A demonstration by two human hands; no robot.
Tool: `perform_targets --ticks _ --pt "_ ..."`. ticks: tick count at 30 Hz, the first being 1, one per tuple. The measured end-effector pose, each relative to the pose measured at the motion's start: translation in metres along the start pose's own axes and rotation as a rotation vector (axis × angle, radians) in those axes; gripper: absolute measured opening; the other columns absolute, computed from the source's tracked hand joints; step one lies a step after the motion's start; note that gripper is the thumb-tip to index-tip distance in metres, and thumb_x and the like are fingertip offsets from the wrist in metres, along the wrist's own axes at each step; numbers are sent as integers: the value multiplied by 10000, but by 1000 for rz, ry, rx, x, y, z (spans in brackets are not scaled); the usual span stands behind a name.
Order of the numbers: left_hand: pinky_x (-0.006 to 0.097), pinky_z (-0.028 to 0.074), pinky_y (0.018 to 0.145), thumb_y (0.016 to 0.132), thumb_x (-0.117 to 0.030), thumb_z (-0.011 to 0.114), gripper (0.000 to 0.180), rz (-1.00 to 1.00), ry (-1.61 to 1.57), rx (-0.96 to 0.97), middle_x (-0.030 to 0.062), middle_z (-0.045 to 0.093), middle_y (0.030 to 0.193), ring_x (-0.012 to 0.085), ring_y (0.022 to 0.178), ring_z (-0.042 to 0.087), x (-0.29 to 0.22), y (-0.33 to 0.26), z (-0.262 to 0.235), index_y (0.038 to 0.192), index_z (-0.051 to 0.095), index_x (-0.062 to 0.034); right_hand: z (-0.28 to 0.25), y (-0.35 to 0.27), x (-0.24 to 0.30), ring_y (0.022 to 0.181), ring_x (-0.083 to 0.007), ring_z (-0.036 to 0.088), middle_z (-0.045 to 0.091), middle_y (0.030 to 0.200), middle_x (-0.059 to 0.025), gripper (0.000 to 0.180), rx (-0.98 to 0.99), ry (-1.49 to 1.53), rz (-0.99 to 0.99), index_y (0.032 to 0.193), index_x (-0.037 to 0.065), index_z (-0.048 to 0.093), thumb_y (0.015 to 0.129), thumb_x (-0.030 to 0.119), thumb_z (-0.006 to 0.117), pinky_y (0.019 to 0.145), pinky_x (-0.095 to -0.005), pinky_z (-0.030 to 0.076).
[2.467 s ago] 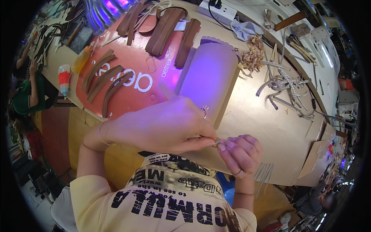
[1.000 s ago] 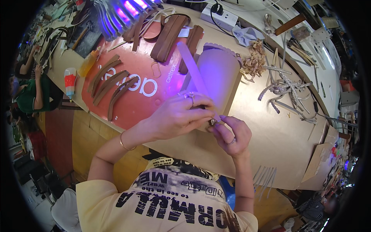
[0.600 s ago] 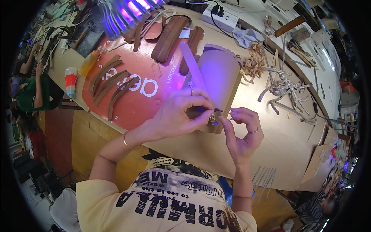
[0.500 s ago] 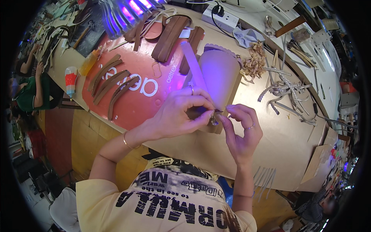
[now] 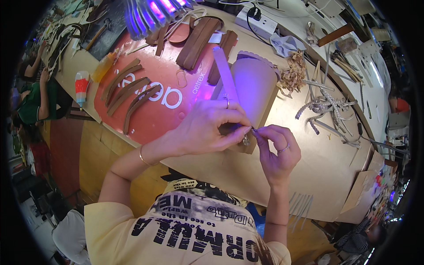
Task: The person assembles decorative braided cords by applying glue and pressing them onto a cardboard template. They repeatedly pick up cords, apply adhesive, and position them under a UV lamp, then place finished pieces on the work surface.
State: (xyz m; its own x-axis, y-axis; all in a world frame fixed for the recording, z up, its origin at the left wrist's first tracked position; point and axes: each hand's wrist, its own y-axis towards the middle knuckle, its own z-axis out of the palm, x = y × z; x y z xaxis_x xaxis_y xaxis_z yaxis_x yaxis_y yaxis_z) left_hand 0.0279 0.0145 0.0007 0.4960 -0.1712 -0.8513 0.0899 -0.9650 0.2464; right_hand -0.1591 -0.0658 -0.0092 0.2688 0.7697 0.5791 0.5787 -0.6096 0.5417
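Observation:
My left hand (image 5: 216,126) is closed in a pinch, thumb and index fingertips together. My right hand (image 5: 279,152) pinches too, and its fingertips meet those of the left. Between them is something small and dark, too small to name. A small shiny piece (image 5: 245,140) hangs just below the left fingertips. Right behind the hands lies a tan sheet with a scalloped far edge (image 5: 254,77), lit violet by the lamp. A pale narrow strip (image 5: 226,73) lies along its left side and runs down to my left hand.
A finned lamp (image 5: 154,15) hangs over the far side. Curved brown strips (image 5: 134,104) and brown leather pieces (image 5: 198,42) lie on a red sheet (image 5: 159,117). A glue bottle (image 5: 81,88) stands at left. Braided cords (image 5: 329,106), a hammer (image 5: 338,34) and a power strip (image 5: 256,22) are at right and back.
My right thumb and index finger, slightly apart before, have closed together and come up against the left fingertips. The left hand keeps its pinch. The whole view has shifted slightly.

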Motion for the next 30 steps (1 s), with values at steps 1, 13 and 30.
perform_targets --ticks 1,13,30 --pt "311 523 622 812 -97 722 85 21 5 -20 41 678 827 199 708 662 0 1 1 879 713 -46 0 0 0 695 -196 632 665 821 -37 253 0 -20 -28 878 101 679 680 -1 798 574 -306 472" --pt "259 525 592 904 -80 630 93 -271 -252 -162 45 674 789 94 671 658 2 2 6 906 658 9 1 -13 -3 844 -208 621 664 999 -49 245 112 -250 -388 936 96 676 694 78 712 636 -315 489" --pt "277 496 558 965 -87 570 99 -299 -357 -288 98 670 779 142 640 656 15 0 18 992 566 7 9 -14 -3 870 -234 677 713 977 -125 280 127 480 124 901 65 551 774 -124 715 706 -301 555"
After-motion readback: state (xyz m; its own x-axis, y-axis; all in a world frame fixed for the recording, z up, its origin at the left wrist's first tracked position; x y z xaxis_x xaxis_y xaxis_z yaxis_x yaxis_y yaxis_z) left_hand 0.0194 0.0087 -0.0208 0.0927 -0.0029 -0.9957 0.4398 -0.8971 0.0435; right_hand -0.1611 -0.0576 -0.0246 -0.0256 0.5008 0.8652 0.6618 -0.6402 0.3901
